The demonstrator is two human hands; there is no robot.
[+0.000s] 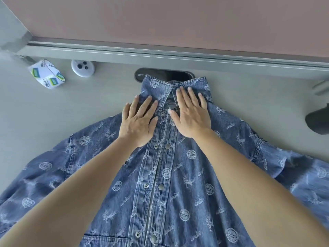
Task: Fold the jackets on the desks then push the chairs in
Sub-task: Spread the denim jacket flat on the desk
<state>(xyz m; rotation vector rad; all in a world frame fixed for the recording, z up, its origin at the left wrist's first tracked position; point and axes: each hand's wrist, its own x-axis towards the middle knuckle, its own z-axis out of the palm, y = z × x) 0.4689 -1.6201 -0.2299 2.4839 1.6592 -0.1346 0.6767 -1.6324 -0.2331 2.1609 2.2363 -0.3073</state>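
A blue denim jacket with a pale printed pattern and metal snaps lies front-up on the grey desk, collar at the far side, sleeves spread to both sides. My left hand presses flat on the chest just left of the button placket, below the collar. My right hand lies flat on the right side of the placket, its fingertips reaching the collar. All fingers on both hands are straight. No chair is in view.
A white tissue pack and a round white socket cover sit at the far left of the desk. A dark cable port lies behind the collar. A pink partition bounds the back. A dark object sits at the right edge.
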